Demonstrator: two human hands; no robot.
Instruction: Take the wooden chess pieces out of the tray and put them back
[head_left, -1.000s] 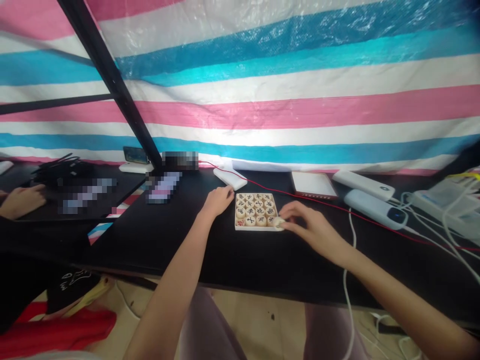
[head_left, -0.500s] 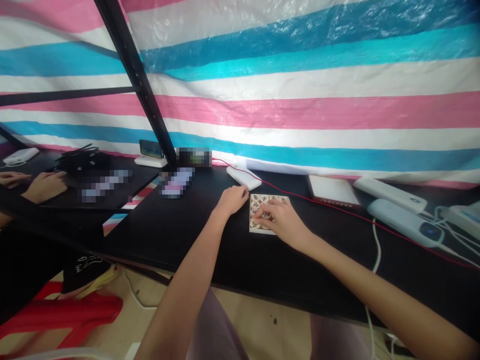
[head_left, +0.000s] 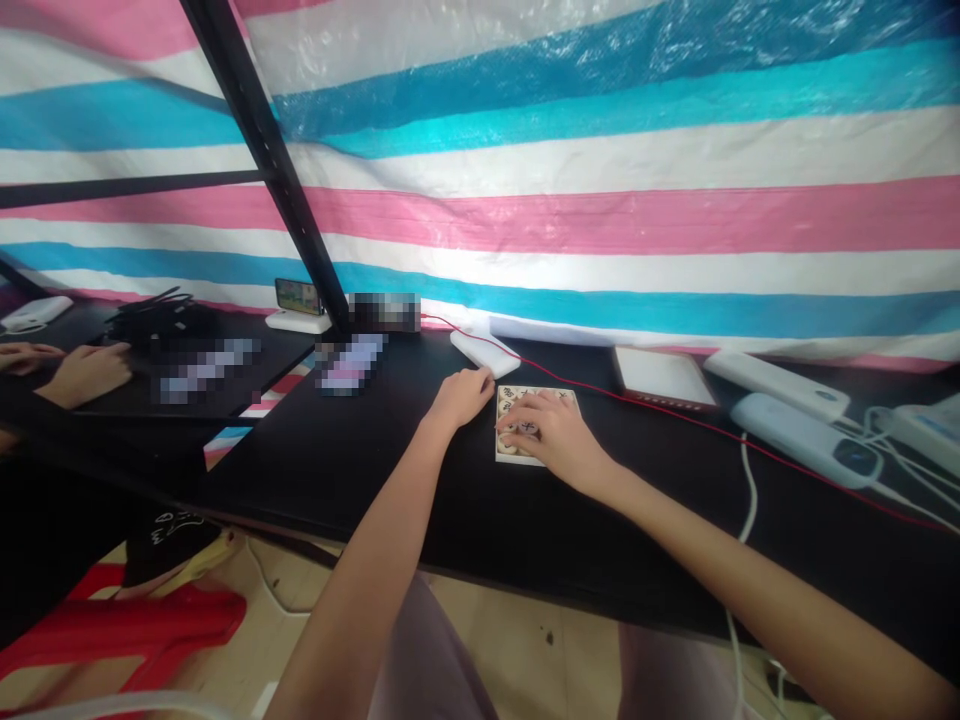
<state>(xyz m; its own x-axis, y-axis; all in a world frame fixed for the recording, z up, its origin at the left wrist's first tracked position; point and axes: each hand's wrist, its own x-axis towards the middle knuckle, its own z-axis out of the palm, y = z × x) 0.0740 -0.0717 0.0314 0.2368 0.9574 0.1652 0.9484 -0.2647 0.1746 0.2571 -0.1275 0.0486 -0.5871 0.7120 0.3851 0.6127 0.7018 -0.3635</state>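
A shallow pale box (head_left: pixel 521 461) of round Chinese chess pieces lies on the black table; dark characters mark the pieces. Over it is my right hand (head_left: pixel 566 440), fingers bent, with a chess piece (head_left: pixel 528 427) between thumb and fingers. Part of the box and several pieces are hidden under this hand. My left hand (head_left: pixel 463 397) rests on the table just left of the box, its fingers curled together and nothing visible in them. Behind it sits a flat white device (head_left: pixel 486 352), close to the fingertips.
A thin red cable (head_left: pixel 592 388) crosses behind the box. At the right are a white-topped case (head_left: pixel 664 376), a white power bank (head_left: pixel 780 384) and a pale blue device (head_left: pixel 806 440) with cables. Another person's hands (head_left: pixel 90 375) rest on the left table near a propped phone (head_left: pixel 298 297).
The fingers of my right hand have shifted slightly over the box, and a chess piece shows more plainly between them. My left hand stays in place.
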